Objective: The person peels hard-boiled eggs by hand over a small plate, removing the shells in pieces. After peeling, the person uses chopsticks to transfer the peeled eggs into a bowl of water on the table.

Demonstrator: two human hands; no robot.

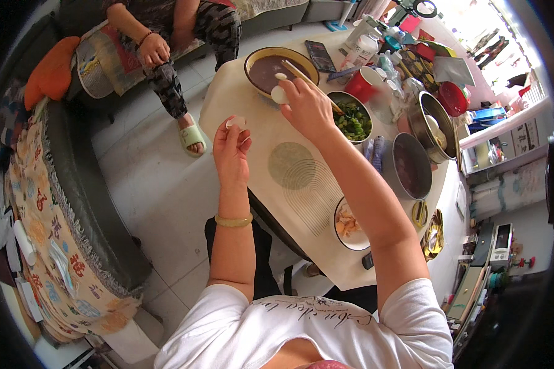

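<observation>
My right hand (304,104) is beside a yellow-rimmed bowl (248,69) of dark purplish porridge or soup. Its fingers are at a white egg-like piece (280,95); a smaller pale piece (281,76) shows just beyond them. Wooden chopsticks (300,73) run from the bowl past this hand. My left hand (232,138), raised by the table's left edge, has a thin whitish piece (236,122) between thumb and fingers. Right of my right hand is a bowl of green vegetables (352,117). Under my right forearm stands a white bowl (356,242) holding orange-brown pieces.
A dark pot (408,166), a steel pot (431,127), a red cup (364,84) and a phone (320,56) stand or lie on the table (263,161). Yellow-handled scissors (419,213) lie at its right edge. Another person (154,50) sits on a sofa beyond the table's far left.
</observation>
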